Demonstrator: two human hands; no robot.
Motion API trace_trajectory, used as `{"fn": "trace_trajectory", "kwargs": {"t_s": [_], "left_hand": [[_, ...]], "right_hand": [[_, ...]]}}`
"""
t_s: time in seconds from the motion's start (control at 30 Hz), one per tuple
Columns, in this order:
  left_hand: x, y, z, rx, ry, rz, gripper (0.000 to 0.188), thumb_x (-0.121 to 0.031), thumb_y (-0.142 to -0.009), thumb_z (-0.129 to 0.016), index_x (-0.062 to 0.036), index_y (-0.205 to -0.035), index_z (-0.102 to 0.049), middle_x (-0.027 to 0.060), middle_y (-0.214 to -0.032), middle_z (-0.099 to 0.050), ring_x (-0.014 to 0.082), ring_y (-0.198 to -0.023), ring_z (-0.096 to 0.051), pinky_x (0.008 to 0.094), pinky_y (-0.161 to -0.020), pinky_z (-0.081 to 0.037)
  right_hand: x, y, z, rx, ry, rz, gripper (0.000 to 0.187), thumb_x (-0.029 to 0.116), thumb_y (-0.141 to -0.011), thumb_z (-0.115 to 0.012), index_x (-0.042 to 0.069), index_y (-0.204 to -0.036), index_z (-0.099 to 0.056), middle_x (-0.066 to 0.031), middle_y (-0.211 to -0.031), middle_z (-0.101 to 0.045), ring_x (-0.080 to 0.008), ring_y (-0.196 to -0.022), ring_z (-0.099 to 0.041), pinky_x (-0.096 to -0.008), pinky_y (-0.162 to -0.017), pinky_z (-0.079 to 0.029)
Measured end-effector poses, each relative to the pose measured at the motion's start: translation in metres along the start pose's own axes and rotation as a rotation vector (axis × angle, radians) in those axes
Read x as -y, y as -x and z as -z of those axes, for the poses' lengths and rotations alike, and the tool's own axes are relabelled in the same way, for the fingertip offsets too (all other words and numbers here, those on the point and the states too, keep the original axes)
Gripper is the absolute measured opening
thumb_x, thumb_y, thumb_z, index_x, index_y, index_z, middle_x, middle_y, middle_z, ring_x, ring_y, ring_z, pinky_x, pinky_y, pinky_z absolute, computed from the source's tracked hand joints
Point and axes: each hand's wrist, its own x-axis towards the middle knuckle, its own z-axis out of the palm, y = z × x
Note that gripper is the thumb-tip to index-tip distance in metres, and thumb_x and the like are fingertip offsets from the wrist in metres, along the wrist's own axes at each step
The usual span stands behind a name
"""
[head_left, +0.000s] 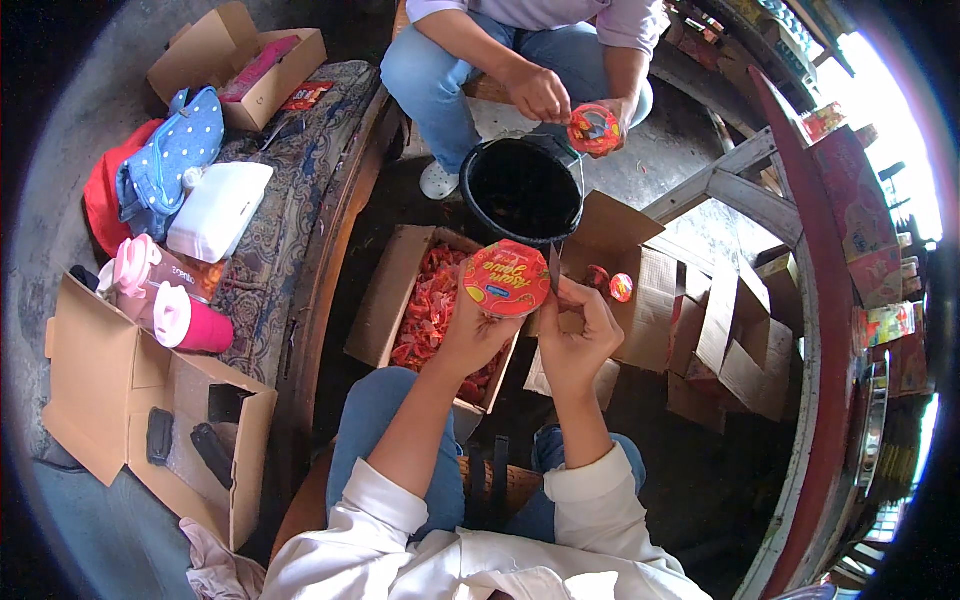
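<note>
In front of me my left hand (474, 335) grips a round plastic cup sealed with a red printed film lid (505, 280), its top facing up toward me. My right hand (582, 330) is closed around a thin, dark, upright blade (555, 268), whose flat side stands against or close beside the cup's right edge. The blade's handle is hidden in my fingers. Beyond the cup stands a black bucket (468, 200), its inside dark. Below my left hand lies a carton (372, 325) full of crumpled red film pieces (432, 300).
Opposite me a seated person's hands (540, 93) hold another red-lidded cup (594, 130). An open carton (645, 320) with red cups (621, 287) stands right of the bucket. At left are an opened box (100, 385), a pink tumbler (192, 318) and a white container (220, 208) beside a patterned mat.
</note>
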Motion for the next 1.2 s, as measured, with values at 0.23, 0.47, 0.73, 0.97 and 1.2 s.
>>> {"fn": "trace_trajectory", "kwargs": {"t_s": [0.23,0.47,0.73,0.97,1.2], "left_hand": [[-0.012,0.0,-0.005,0.02,0.107,0.041,0.064,-0.012,-0.077,-0.067,-0.0022,-0.127,-0.03,0.0096,-0.12,-0.046,0.0175,-0.111,-0.048,0.0327,-0.095,-0.036],[-0.012,-0.002,-0.002,-0.03,0.094,0.086,0.063,-0.008,-0.076,-0.066,-0.0011,-0.127,-0.031,0.0092,-0.12,-0.046,0.0178,-0.111,-0.048,0.0325,-0.096,-0.036],[-0.012,0.001,0.0,0.035,0.05,0.06,0.06,-0.01,-0.074,-0.068,-0.0023,-0.125,-0.037,0.0081,-0.119,-0.045,0.0173,-0.109,-0.048,0.0321,-0.093,-0.038],[-0.008,0.003,0.001,0.04,0.105,0.037,0.055,-0.01,-0.074,-0.068,-0.0034,-0.122,-0.042,0.0063,-0.119,-0.047,0.0144,-0.107,-0.049,0.03,-0.089,-0.041],[-0.02,0.003,-0.003,0.041,0.18,0.102,0.056,-0.009,-0.071,-0.072,-0.0032,-0.119,-0.044,0.0061,-0.11,-0.054,0.0145,-0.104,-0.052,0.0316,-0.089,-0.042]], "right_hand": [[-0.005,-0.003,0.002,-0.004,-0.042,-0.024,0.017,-0.008,-0.069,-0.064,-0.002,-0.085,-0.064,-0.0123,-0.076,-0.065,-0.0146,-0.068,-0.064,-0.0244,-0.063,-0.049],[-0.003,-0.002,0.003,0.009,0.009,0.044,0.017,-0.009,-0.068,-0.064,-0.002,-0.084,-0.065,-0.0117,-0.074,-0.065,-0.0149,-0.066,-0.063,-0.0246,-0.061,-0.049],[-0.005,-0.004,0.004,0.011,-0.001,0.024,0.021,-0.011,-0.066,-0.063,-0.001,-0.085,-0.065,-0.0122,-0.076,-0.065,-0.0168,-0.068,-0.064,-0.0251,-0.064,-0.049],[-0.013,-0.004,0.005,0.053,-0.054,-0.051,0.022,-0.011,-0.066,-0.062,-0.002,-0.086,-0.065,-0.013,-0.079,-0.066,-0.0174,-0.073,-0.065,-0.0253,-0.067,-0.049],[-0.007,-0.009,0.009,0.082,-0.054,0.007,0.021,-0.011,-0.067,-0.062,-0.002,-0.086,-0.065,-0.0122,-0.077,-0.065,-0.0161,-0.07,-0.064,-0.0248,-0.065,-0.049]]}}
